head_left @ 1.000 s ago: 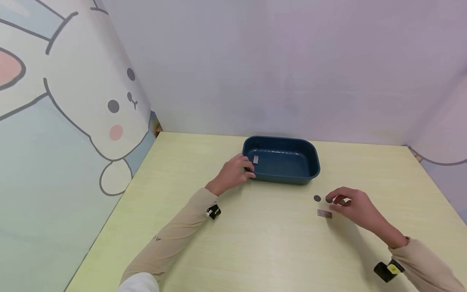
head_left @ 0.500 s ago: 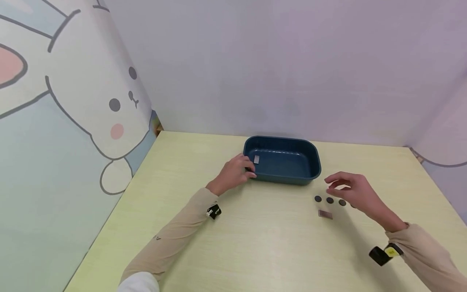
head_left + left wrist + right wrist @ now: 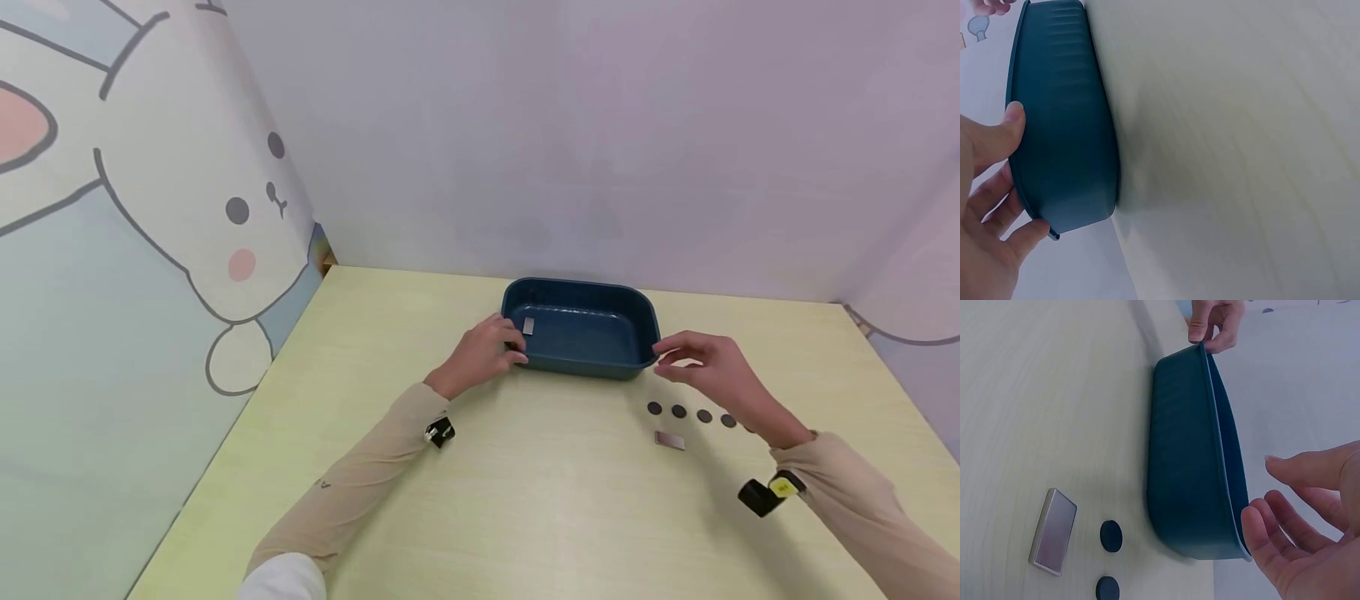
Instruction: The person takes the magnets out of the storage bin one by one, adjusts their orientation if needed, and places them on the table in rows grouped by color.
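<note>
A dark blue-green plastic basin [image 3: 581, 367] with rounded corners stands on the table. My left hand [image 3: 483, 354] holds its left front rim, with the thumb on the outer wall and fingertips over the edge in the left wrist view. Inside the basin, near its left end, lies a small silver rectangular piece [image 3: 528, 326]. My right hand [image 3: 697, 362] is at the basin's right front corner, fingers loosely bent and fingertips right at the rim. Its thumb [image 3: 1297, 470] is apart from the fingers, with nothing between them.
On the table below my right hand lies a row of several small dark discs [image 3: 678, 411]. In front of the row is a flat rectangular metal block [image 3: 670, 440]. Behind the table [image 3: 487, 500] rises a pale wall [image 3: 562, 150]; at left is a rabbit-patterned panel [image 3: 172, 208].
My right hand has lifted from the dark discs and moved up and left to the basin's right front corner, leaving the row more visible. The left hand has stayed on the rim.
</note>
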Demonstrator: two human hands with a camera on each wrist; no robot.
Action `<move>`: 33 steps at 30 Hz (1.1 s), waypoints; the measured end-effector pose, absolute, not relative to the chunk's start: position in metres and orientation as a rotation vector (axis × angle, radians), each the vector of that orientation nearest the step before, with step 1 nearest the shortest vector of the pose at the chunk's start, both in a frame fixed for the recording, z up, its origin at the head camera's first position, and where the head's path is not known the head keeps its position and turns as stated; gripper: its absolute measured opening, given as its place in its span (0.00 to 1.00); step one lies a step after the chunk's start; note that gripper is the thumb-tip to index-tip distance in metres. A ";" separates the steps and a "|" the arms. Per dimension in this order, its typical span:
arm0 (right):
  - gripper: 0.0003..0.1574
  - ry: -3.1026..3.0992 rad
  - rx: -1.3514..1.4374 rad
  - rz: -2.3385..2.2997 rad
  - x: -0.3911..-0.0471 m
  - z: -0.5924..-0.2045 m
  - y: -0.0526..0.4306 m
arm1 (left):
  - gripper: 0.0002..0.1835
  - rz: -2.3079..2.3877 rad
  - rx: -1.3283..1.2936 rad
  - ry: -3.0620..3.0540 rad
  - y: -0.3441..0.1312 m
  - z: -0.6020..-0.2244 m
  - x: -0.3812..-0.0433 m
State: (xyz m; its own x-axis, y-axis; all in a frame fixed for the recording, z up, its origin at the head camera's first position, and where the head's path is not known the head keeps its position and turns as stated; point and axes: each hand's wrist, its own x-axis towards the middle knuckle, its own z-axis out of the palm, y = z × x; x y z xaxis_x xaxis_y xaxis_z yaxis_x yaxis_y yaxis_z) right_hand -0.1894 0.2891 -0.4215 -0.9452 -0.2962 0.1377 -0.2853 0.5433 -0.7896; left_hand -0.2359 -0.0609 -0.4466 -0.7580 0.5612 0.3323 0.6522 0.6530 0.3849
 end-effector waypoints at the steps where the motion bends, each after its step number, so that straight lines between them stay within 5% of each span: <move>1: 0.17 2.742 -0.516 -1.415 -0.191 -0.421 0.288 | 0.03 -0.735 -0.998 -2.685 -0.061 -0.446 -0.236; 33: 0.19 2.526 -0.518 -1.604 -0.239 -0.425 0.239 | 0.03 -0.746 -1.054 -2.738 -0.064 -0.444 -0.241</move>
